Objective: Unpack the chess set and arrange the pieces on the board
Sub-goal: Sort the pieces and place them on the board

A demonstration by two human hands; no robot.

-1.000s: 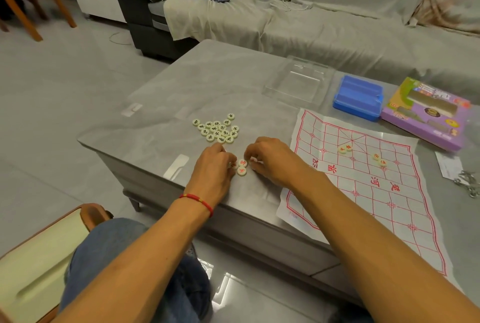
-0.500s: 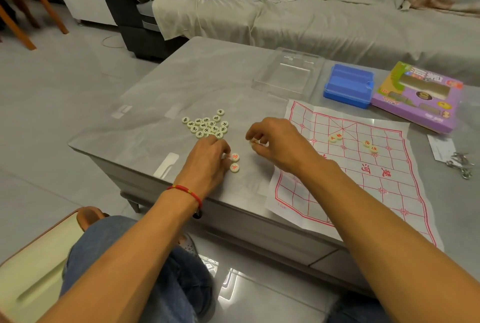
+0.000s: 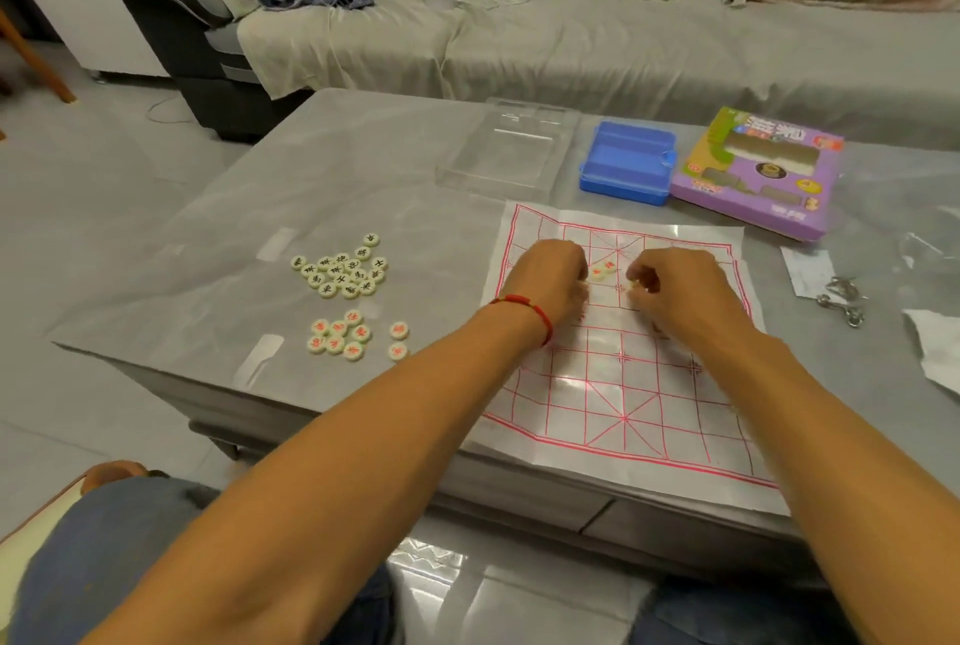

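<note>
A white paper board [image 3: 623,374] with a red grid lies on the grey table [image 3: 363,187]. Both my hands are over its far half. My left hand [image 3: 553,281] is curled with its fingertips down on the board; what it holds is hidden. My right hand [image 3: 675,286] pinches a small pale piece [image 3: 632,285] at its fingertips. Two red-marked pieces [image 3: 602,270] sit on the board between the hands. Left of the board lie a heap of black-marked pieces [image 3: 340,270] and a group of red-marked pieces [image 3: 343,335].
A clear plastic tray [image 3: 509,151], a blue case [image 3: 626,161] and a purple box [image 3: 758,171] stand behind the board. Metal bits [image 3: 844,301] and paper scraps lie at the right. A covered sofa [image 3: 623,36] runs behind the table.
Both hands left the red pieces at the table's left and moved right onto the board. The right hand carried a piece over. The view has shifted right as well.
</note>
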